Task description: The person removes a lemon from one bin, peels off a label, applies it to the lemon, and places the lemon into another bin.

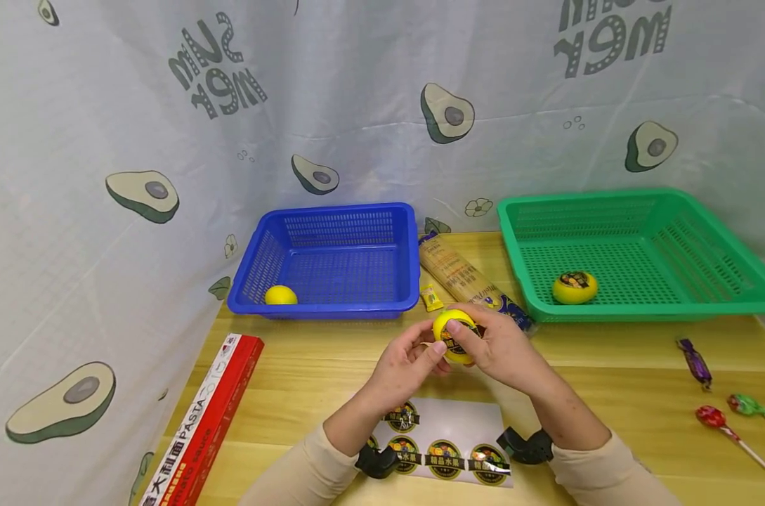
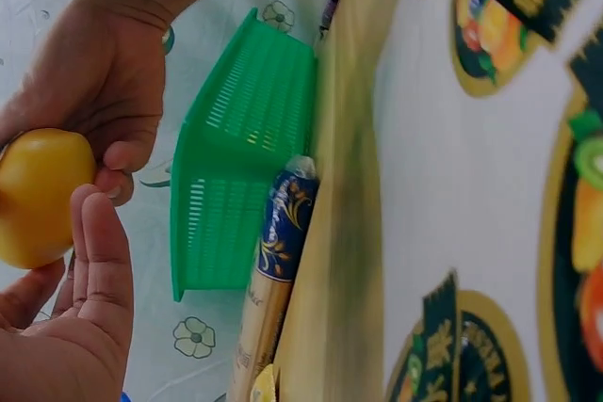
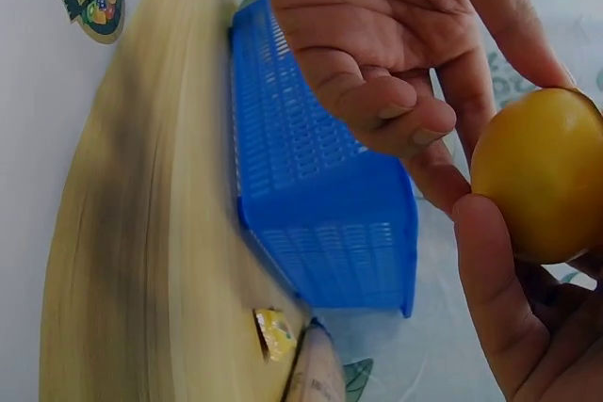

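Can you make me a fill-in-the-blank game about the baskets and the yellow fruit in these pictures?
1. Both hands, left hand and right hand, hold one yellow ____ with a sticker on it.
2. The plain lemon lies in the ____ basket.
3. The stickered lemon lies in the ____ basket.
4. The sticker sheet lies on the ____.

Missing words: lemon, blue, green, table
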Demonstrator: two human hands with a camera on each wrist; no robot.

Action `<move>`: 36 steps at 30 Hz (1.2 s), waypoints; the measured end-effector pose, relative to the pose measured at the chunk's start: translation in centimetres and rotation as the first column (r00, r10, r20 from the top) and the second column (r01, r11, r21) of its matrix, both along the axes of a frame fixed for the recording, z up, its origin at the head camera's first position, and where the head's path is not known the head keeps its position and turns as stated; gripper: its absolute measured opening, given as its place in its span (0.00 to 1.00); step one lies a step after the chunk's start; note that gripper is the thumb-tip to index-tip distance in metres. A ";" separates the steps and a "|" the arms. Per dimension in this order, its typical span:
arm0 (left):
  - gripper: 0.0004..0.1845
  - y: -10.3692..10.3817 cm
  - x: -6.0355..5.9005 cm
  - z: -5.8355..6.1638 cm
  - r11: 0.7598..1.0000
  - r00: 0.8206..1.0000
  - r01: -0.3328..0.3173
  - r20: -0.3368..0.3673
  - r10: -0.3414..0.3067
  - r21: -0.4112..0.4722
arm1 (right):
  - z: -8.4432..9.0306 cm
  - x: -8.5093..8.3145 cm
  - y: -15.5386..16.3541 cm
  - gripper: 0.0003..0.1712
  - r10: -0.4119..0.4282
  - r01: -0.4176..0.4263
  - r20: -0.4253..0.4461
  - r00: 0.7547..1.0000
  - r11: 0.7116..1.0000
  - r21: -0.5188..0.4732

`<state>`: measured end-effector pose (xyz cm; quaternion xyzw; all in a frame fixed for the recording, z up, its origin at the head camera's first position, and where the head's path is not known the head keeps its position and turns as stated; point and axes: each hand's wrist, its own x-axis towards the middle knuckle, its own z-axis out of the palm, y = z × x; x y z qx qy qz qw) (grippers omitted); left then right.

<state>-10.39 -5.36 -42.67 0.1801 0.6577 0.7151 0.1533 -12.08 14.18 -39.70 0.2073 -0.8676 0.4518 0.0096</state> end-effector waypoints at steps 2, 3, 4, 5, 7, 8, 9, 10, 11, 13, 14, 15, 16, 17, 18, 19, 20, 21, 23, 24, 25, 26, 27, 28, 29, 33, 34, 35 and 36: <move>0.25 0.0 -0.1 -0.1 1.000 1.000 -0.014 -0.004 0.013 -0.024 | -0.1 0.0 0.0 0.16 -0.010 0.010 -0.023 1.000 1.000 -0.028; 0.26 0.0 -0.1 -0.1 0.999 1.000 -0.016 -0.002 0.016 -0.029 | -0.2 0.0 -0.1 0.16 -0.015 0.014 -0.025 1.000 0.999 -0.041; 0.26 -0.1 -0.1 -0.2 0.999 1.000 -0.019 -0.001 0.019 -0.032 | -0.2 0.1 -0.1 0.17 -0.025 0.024 -0.027 0.999 0.999 -0.048; 0.26 -0.1 -0.1 -0.2 0.999 1.000 -0.022 0.001 0.022 -0.035 | -0.2 0.1 -0.2 0.18 -0.037 0.036 -0.027 0.999 0.998 -0.050; 0.26 -0.1 -0.1 -0.3 0.999 1.000 -0.027 0.006 0.028 -0.040 | -0.1 0.1 -0.3 0.19 -0.063 0.062 -0.028 0.998 0.997 -0.042; 0.26 -0.1 -0.1 -0.3 0.999 1.000 -0.029 0.009 0.030 -0.041 | -0.1 0.0 -0.3 0.20 -0.073 0.072 -0.026 0.997 0.997 -0.039; 0.26 -0.1 -0.1 -0.3 0.999 0.999 -0.032 0.009 0.033 -0.040 | -0.1 0.0 -0.3 0.21 -0.079 0.078 -0.017 0.997 0.996 -0.039; 0.27 -0.1 -0.1 -0.3 0.999 0.999 -0.035 0.009 0.036 -0.039 | -0.1 -0.1 -0.3 0.23 -0.088 0.087 -0.013 0.996 0.995 -0.038; 0.27 -0.1 -0.1 -0.4 0.999 0.999 -0.039 0.008 0.040 -0.036 | 0.0 -0.1 -0.4 0.24 -0.091 0.091 0.000 0.996 0.995 -0.042; 0.27 -0.2 -0.2 -0.4 0.999 0.999 -0.046 0.009 0.046 -0.027 | 0.0 -0.2 -0.4 0.26 -0.096 0.097 0.023 0.995 0.994 -0.054; 0.26 -0.2 -0.2 -0.4 0.999 0.999 -0.048 0.009 0.048 -0.021 | 0.0 -0.3 -0.4 0.27 -0.099 0.101 0.034 0.995 0.993 -0.061; 0.26 -0.2 -0.2 -0.4 0.999 0.999 -0.049 0.008 0.049 -0.016 | -0.1 -0.3 -0.4 0.28 -0.104 0.107 0.047 0.994 0.992 -0.065; 0.26 -0.3 -0.2 -0.4 0.999 0.999 -0.048 0.008 0.049 -0.011 | -0.1 -0.4 -0.4 0.28 -0.108 0.112 0.054 0.993 0.991 -0.071; 0.26 -0.3 -0.3 -0.3 0.999 0.999 -0.047 0.006 0.047 -0.009 | -0.1 -0.4 -0.5 0.29 -0.115 0.119 0.061 0.992 0.990 -0.075; 0.26 -0.4 -0.3 -0.4 0.999 0.999 -0.044 0.006 0.044 -0.006 | -0.2 -0.4 -0.6 0.29 -0.127 0.132 0.066 0.990 0.988 -0.078; 0.27 -0.5 -0.4 -0.4 0.999 0.999 -0.040 0.005 0.040 -0.002 | -0.3 -0.4 -0.6 0.29 -0.140 0.146 0.070 0.988 0.986 -0.080; 0.27 -0.6 -0.4 -0.4 0.999 0.999 -0.032 0.002 0.032 0.005 | -0.3 -0.4 -0.7 0.29 -0.154 0.161 0.080 0.985 0.983 -0.086; 0.27 -0.7 -0.6 -0.5 1.000 1.000 -0.020 -0.002 0.020 0.015 | -0.4 -0.4 -0.8 0.30 -0.167 0.177 0.103 0.981 0.979 -0.101; 0.30 -1.0 -0.8 -0.6 0.999 1.000 0.011 -0.007 -0.011 0.031 | -0.4 -0.3 -1.1 0.31 -0.198 0.221 0.159 0.967 0.965 -0.140; 0.32 -1.2 -0.9 -0.6 0.999 1.000 0.028 -0.010 -0.028 0.038 | -0.4 -0.2 -1.3 0.32 -0.210 0.242 0.192 0.959 0.957 -0.159; 0.34 -1.4 -1.0 -0.6 0.998 0.999 0.047 -0.013 -0.046 0.045 | -0.4 -0.2 -1.4 0.33 -0.217 0.259 0.227 0.949 0.949 -0.179; 0.35 -1.5 -1.1 -0.7 0.997 0.998 0.065 -0.017 -0.065 0.048 | -0.3 -0.1 -1.4 0.35 -0.211 0.268 0.264 0.941 0.942 -0.203; 0.36 -1.7 -1.2 -0.6 0.996 0.997 0.076 -0.022 -0.075 0.043 | -0.2 0.0 -1.5 0.38 -0.193 0.266 0.296 0.936 0.935 -0.233; 0.37 -1.9 -1.3 -0.6 0.996 0.996 0.081 -0.025 -0.080 0.036 | -0.1 0.0 -1.5 0.39 -0.166 0.249 0.307 0.937 0.933 -0.258; 0.36 -2.0 -1.4 -0.5 0.996 0.996 0.083 -0.031 -0.082 0.032 | 0.0 0.0 -1.5 0.38 -0.132 0.220 0.309 0.942 0.937 -0.271; 0.36 -2.5 -1.7 -0.2 0.995 0.994 0.091 -0.055 -0.089 0.029 | 0.0 0.1 -1.3 0.27 0.000 0.084 0.278 0.960 0.954 -0.289; 0.38 -2.7 -1.7 -0.1 0.996 0.994 0.089 -0.067 -0.087 0.021 | -0.1 0.1 -1.4 0.24 0.014 0.062 0.262 0.965 0.958 -0.281; 0.41 -2.8 -1.7 0.0 0.997 0.993 0.080 -0.084 -0.079 0.004 | -0.2 0.2 -1.5 0.23 0.022 0.050 0.253 0.967 0.960 -0.274; 0.45 -2.9 -1.7 0.1 0.997 0.993 0.068 -0.097 -0.070 -0.021 | -0.4 0.4 -1.7 0.24 0.029 0.039 0.240 0.970 0.961 -0.273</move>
